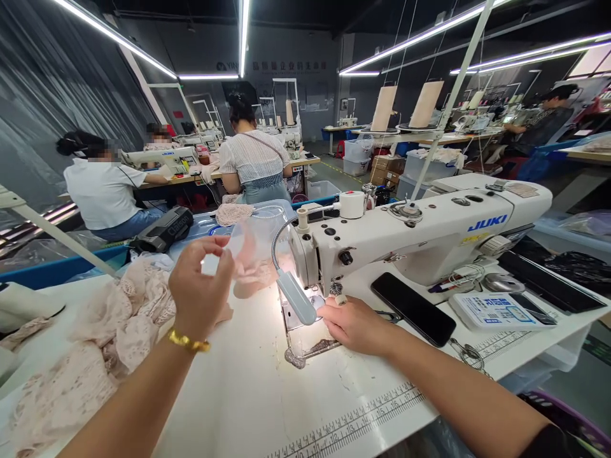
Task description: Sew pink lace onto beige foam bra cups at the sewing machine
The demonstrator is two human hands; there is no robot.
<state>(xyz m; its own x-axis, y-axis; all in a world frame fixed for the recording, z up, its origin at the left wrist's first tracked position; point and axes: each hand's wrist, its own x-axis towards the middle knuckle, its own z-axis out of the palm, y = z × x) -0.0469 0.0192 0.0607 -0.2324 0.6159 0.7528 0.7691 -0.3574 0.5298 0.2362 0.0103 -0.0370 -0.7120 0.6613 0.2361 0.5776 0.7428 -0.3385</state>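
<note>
My left hand (pixel 198 289) is raised above the white table (pixel 248 394), fingers pinched on a thin pale pink fabric piece (pixel 248 251) that hangs in front of the sewing machine head. A gold bracelet (pixel 188 342) circles that wrist. My right hand (pixel 353 324) lies low on the table by the needle plate (pixel 305 334), fingers curled toward the presser foot; what they grip is hidden. The white JUKI sewing machine (pixel 429 232) stands across the table, its gooseneck lamp (pixel 296 296) lit over the needle area.
A heap of pink lace pieces (pixel 109 331) lies at the left. A black phone (pixel 413 307), a control panel (pixel 496 310) and scissors (pixel 465 353) lie at the right. A ruler strip (pixel 353 416) runs along the table front. Other people sew at benches behind.
</note>
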